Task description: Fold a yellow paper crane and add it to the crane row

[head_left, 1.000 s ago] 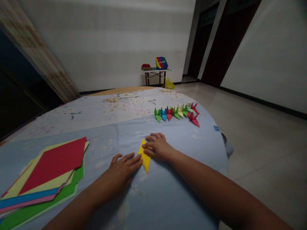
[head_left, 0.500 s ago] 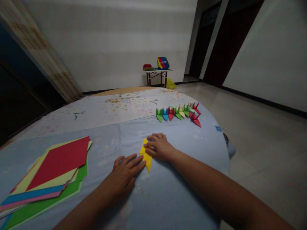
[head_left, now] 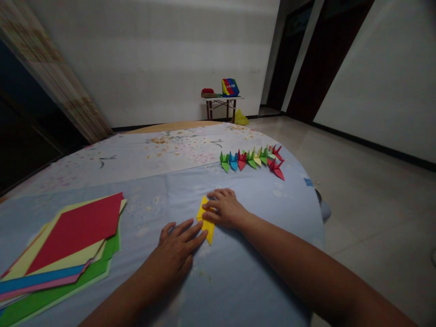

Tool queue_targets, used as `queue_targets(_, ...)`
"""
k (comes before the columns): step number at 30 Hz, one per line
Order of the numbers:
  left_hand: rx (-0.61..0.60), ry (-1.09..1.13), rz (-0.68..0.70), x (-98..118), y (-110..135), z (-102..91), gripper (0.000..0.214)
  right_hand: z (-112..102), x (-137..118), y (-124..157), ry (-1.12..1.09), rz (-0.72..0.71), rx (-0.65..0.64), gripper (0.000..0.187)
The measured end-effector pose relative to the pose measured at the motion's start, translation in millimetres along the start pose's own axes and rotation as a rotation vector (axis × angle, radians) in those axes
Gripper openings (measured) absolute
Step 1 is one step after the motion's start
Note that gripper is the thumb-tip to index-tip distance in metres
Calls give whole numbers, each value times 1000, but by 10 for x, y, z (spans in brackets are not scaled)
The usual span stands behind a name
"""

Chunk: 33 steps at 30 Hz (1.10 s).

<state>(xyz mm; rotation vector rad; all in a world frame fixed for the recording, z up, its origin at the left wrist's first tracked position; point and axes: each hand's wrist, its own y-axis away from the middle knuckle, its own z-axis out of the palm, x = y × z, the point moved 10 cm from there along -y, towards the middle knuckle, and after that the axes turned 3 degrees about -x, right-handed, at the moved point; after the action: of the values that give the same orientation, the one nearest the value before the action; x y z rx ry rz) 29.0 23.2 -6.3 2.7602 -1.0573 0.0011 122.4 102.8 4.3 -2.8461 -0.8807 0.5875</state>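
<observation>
1. Yellow paper, 1 piece, folded to a narrow diamond. Location: on the table, closer to its right edge than to its left; 1 tip points to the far edge, 1 to the near edge.
2. Change: the left hand now has 1 finger lower, across the near half, where 1 second ago it lay higher along the side. The right hand is little altered. Judged meaning: both halves are now steadied; no new fold shows.
3. Left hand: palm down, fingers spread, 2 fingertips on the paper; forearm slants in from the near edge.
4. Right hand: palm down, fingers slightly parted and bent over the paper's right side; contact beneath hidden. Forearm slants in across the near right part of the table.
5. Folded cranes, several colours: in a row by the far right edge.
6. Coloured sheets, 1 loose stack: towards the left edge, red uppermost.
</observation>
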Motion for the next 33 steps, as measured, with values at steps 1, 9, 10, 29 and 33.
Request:
queue_targets(1,2,0,1,13,-1,-3,67,-1,1,-1,1,3,-1,36)
queue_targets(9,71,-29,9,107,30,-1,69,13,4,-13,7,4,2,35)
queue_targets(10,78,-33,21,120,40,8,70,18,8,-14,7,6,2,36)
queue_targets(29,200,24,67,246,44,-187,43,29,13,-1,10,13,-4,35)
queue_targets(33,134,2,96,346,22,-81,45,27,16,-2,13,3,11,35)
